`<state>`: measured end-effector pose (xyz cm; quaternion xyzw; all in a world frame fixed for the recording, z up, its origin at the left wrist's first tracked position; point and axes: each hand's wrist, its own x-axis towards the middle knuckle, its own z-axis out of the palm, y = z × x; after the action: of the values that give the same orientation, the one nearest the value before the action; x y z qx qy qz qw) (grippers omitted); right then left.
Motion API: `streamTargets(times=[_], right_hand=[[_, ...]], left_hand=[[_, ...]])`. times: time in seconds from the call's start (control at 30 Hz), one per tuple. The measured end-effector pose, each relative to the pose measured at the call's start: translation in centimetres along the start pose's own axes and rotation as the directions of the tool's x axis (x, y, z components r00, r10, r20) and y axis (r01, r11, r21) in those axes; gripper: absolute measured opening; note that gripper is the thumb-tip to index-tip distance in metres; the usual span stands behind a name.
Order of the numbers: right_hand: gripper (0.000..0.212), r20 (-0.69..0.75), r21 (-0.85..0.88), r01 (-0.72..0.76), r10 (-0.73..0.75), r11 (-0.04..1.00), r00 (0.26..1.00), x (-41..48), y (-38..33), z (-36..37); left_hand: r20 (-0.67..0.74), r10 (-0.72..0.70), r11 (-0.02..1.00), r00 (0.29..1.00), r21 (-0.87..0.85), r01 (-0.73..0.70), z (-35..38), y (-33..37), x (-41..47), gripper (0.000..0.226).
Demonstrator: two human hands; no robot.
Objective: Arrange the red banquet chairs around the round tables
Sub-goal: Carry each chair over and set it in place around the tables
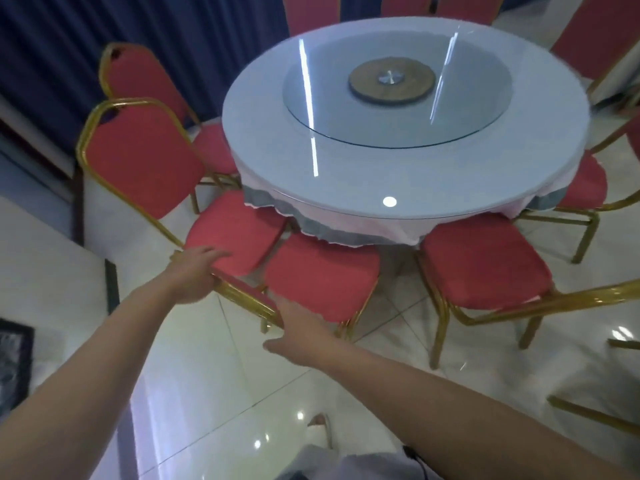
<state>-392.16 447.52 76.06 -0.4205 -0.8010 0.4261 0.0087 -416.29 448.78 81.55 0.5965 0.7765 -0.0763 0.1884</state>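
A round table with a white cloth and a glass turntable stands ahead, ringed by red banquet chairs on gold frames. At the front left, one red chair has its seat partly under the cloth. My left hand grips the near edge of that seat, fingers lying over the cushion. A second red seat sits beside it. My right hand reaches a gold rail at that seat's near corner, with the thumb spread. Its fingers are hidden.
A third red chair stands at the front right, its gold back frame stretching right. More chairs line the left, far and right sides. Dark blue curtains hang at the left. The floor is glossy white tile.
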Motion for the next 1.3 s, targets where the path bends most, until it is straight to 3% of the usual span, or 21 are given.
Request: streamTargets(times=[0.13,0.33,0.43,0.53,0.7,0.97,1.1,1.2,1.3], right_hand=[[0.063,-0.051,-0.28,-0.048,0.035,0.959,0.998,2.6,-0.6,2.4],[0.026,-0.112,-0.29,-0.018,-0.015,0.957,0.994,1.6,2.9,1.2],[0.015,-0.091,-0.233,-0.046,0.025,0.971,0.996,0.1,5.8,-1.0],[0.024,-0.1,-0.147,-0.122,0.108,0.982,0.989,-1.7,9.7,-4.1],[0.029,-0.138,-0.051,-0.19,0.182,0.98,0.974,-4.4,15.6,-8.7],[0.018,-0.103,-0.159,-0.181,0.166,0.97,0.981,-6.2,17.7,-11.8],[0.029,-0.041,-0.212,-0.165,0.16,0.963,0.986,-5.9,17.8,-11.9],[0.057,0.145,0.018,-0.132,0.128,0.991,0.981,-4.3,16.6,-13.4],[0.076,0.137,0.149,-0.048,0.028,0.988,0.99,-1.1,14.3,-13.9]], left_hand=[[-0.015,-0.034,0.998,0.999,0.051,0.035,2.1,-4.9,0.5,0.077],[-0.185,0.005,0.995,0.983,-0.097,-0.023,3.6,-6.4,2.6,0.052],[-0.228,0.114,0.965,0.967,-0.207,-0.163,4.3,-4.4,2.4,0.03],[-0.263,0.19,0.926,0.946,-0.271,-0.262,6.0,-0.4,1.8,0.019],[-0.278,0.176,0.902,0.944,-0.338,-0.268,8.4,6.8,1.7,0.017],[-0.162,0.098,0.883,0.982,-0.441,-0.161,8.6,10.9,1.4,0.015],[-0.174,0.104,0.878,0.979,-0.447,-0.173,8.5,10.5,1.1,0.017],[-0.157,0.079,0.854,0.984,-0.499,-0.148,8.8,10.1,0.9,0.032],[-0.098,-0.096,0.826,0.99,-0.563,0.024,8.7,8.4,0.6,0.067]])
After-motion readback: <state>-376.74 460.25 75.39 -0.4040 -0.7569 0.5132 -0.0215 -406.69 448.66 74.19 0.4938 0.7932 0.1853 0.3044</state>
